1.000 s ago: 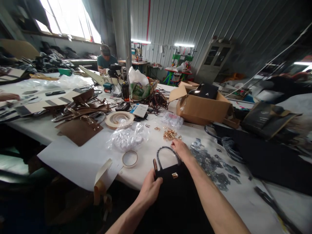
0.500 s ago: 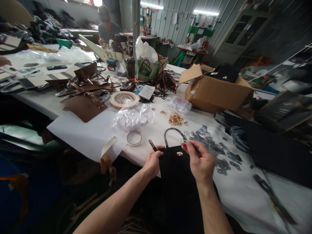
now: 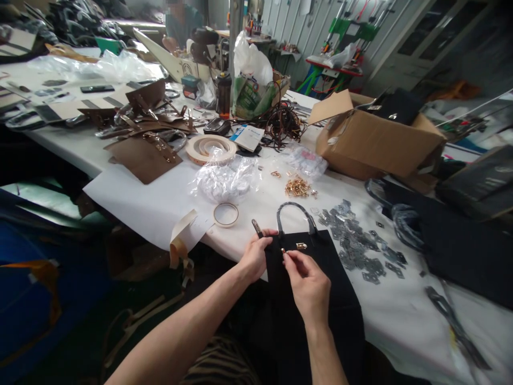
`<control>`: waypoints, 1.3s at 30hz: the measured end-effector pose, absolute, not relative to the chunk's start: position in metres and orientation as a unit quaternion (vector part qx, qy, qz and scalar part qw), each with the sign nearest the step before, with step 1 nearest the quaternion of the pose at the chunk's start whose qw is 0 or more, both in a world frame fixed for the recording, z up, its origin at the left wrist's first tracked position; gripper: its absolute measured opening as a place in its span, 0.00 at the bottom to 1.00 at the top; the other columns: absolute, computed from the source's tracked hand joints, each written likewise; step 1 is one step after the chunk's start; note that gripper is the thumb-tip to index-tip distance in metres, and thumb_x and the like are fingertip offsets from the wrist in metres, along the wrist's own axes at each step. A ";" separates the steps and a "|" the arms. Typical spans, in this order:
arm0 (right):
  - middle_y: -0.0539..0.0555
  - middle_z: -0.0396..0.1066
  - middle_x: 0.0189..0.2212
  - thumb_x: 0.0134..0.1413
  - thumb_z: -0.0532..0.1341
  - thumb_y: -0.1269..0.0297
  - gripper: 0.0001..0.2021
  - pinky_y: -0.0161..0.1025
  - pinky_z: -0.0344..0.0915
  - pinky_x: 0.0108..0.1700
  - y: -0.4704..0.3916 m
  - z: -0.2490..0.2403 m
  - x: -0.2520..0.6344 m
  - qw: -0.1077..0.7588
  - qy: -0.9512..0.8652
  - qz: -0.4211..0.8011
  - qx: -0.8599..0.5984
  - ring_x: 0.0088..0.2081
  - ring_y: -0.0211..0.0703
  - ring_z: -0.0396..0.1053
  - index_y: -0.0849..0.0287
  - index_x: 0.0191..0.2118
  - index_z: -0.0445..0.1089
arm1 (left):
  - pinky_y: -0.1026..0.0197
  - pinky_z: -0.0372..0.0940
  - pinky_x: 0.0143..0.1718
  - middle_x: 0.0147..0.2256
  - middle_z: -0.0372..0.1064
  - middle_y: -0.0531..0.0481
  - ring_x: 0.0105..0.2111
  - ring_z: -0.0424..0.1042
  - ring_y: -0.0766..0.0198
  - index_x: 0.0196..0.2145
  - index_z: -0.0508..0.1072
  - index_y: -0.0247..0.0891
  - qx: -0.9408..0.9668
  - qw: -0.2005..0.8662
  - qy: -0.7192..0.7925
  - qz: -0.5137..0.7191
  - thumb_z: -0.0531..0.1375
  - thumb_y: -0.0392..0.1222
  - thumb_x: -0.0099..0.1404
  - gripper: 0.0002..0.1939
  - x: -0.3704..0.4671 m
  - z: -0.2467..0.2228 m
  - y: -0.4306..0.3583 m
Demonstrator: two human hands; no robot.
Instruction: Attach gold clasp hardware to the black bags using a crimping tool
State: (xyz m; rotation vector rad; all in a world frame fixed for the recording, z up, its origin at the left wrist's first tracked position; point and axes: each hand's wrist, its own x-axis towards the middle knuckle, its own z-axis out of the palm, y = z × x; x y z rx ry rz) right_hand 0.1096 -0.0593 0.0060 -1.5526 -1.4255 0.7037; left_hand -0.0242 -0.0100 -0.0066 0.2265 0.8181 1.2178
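A black bag panel (image 3: 320,272) hangs over the table's front edge, with a curved, plastic-wrapped handle (image 3: 295,206) at its top and a gold-coloured metal clasp piece (image 3: 301,246) below that. My left hand (image 3: 256,256) is closed on the panel's upper left corner. A short black strap with a shiny metal end (image 3: 256,227) sticks up beside its thumb. Over the panel, left of the clasp piece, my right hand (image 3: 308,280) pinches a small shiny metal fitting (image 3: 283,251) between thumb and fingertips. Its exact kind is too small to tell.
Gold-coloured fittings (image 3: 297,187) and dark metal plates (image 3: 356,240) lie in piles beyond and right of the panel. A tape roll (image 3: 225,215), a bag of white pieces (image 3: 224,179), brown bag parts (image 3: 144,160) and a cardboard box (image 3: 377,141) surround them. Another person (image 3: 182,27) sits at the back.
My right hand has moved left from near the handle's right base to over the panel left of the clasp piece. My left hand keeps its hold. The camera view has tilted down.
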 end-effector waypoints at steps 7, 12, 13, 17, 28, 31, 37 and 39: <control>0.58 0.82 0.33 0.57 0.69 0.48 0.19 0.41 0.80 0.38 -0.056 0.001 0.102 0.448 -0.497 0.375 -0.642 0.34 0.50 0.82 0.60 0.42 0.78 | 0.55 0.72 0.44 0.40 0.79 0.44 0.40 0.78 0.54 0.42 0.75 0.36 0.106 0.738 0.369 0.555 0.66 0.40 0.57 0.13 -0.026 -0.011 -0.010; 0.58 0.81 0.35 0.56 0.70 0.48 0.19 0.40 0.78 0.37 -0.052 0.000 0.105 0.430 -0.515 0.381 -0.636 0.32 0.48 0.80 0.59 0.43 0.78 | 0.55 0.69 0.49 0.40 0.79 0.45 0.43 0.77 0.54 0.41 0.77 0.36 0.123 0.729 0.358 0.570 0.68 0.45 0.60 0.14 -0.024 -0.017 -0.012; 0.58 0.82 0.35 0.57 0.70 0.49 0.19 0.41 0.78 0.36 -0.051 0.001 0.105 0.429 -0.520 0.382 -0.633 0.32 0.48 0.80 0.59 0.44 0.79 | 0.54 0.68 0.51 0.41 0.79 0.45 0.45 0.76 0.53 0.41 0.78 0.36 0.134 0.721 0.361 0.576 0.68 0.46 0.60 0.14 -0.023 -0.019 -0.012; 0.58 0.82 0.36 0.58 0.69 0.50 0.17 0.41 0.78 0.36 -0.047 -0.001 0.103 0.425 -0.545 0.365 -0.624 0.32 0.48 0.80 0.59 0.44 0.80 | 0.54 0.65 0.56 0.44 0.78 0.44 0.51 0.73 0.52 0.43 0.79 0.37 0.183 0.689 0.376 0.592 0.68 0.51 0.63 0.16 -0.021 -0.028 -0.014; 0.58 0.79 0.36 0.67 0.62 0.51 0.16 0.41 0.77 0.34 -0.053 0.004 0.105 0.419 -0.629 0.319 -0.571 0.32 0.48 0.78 0.55 0.48 0.80 | 0.53 0.69 0.51 0.47 0.76 0.44 0.46 0.76 0.53 0.52 0.74 0.41 0.493 0.500 0.521 0.485 0.53 0.48 0.76 0.15 -0.038 -0.008 -0.022; 0.52 0.77 0.28 0.65 0.63 0.49 0.18 0.38 0.75 0.30 -0.025 0.021 0.134 0.437 -0.589 0.342 -0.588 0.26 0.45 0.75 0.55 0.49 0.79 | 0.47 0.65 0.60 0.51 0.76 0.43 0.55 0.73 0.49 0.55 0.73 0.44 0.635 0.336 0.549 0.428 0.55 0.41 0.73 0.16 -0.051 -0.013 -0.013; 0.57 0.80 0.31 0.63 0.61 0.44 0.25 0.41 0.75 0.35 0.102 0.039 0.207 0.513 -0.538 0.201 -0.638 0.30 0.47 0.76 0.62 0.50 0.78 | 0.45 0.68 0.59 0.57 0.72 0.41 0.57 0.71 0.48 0.60 0.68 0.41 0.703 0.169 0.571 0.390 0.56 0.36 0.70 0.21 -0.056 -0.030 0.000; 0.61 0.81 0.35 0.60 0.60 0.44 0.26 0.44 0.76 0.37 0.143 0.037 0.221 0.477 -0.562 0.183 -0.650 0.33 0.51 0.78 0.64 0.49 0.78 | 0.46 0.70 0.55 0.53 0.74 0.42 0.54 0.73 0.49 0.57 0.69 0.41 0.717 0.132 0.568 0.382 0.56 0.35 0.70 0.19 -0.054 -0.032 0.000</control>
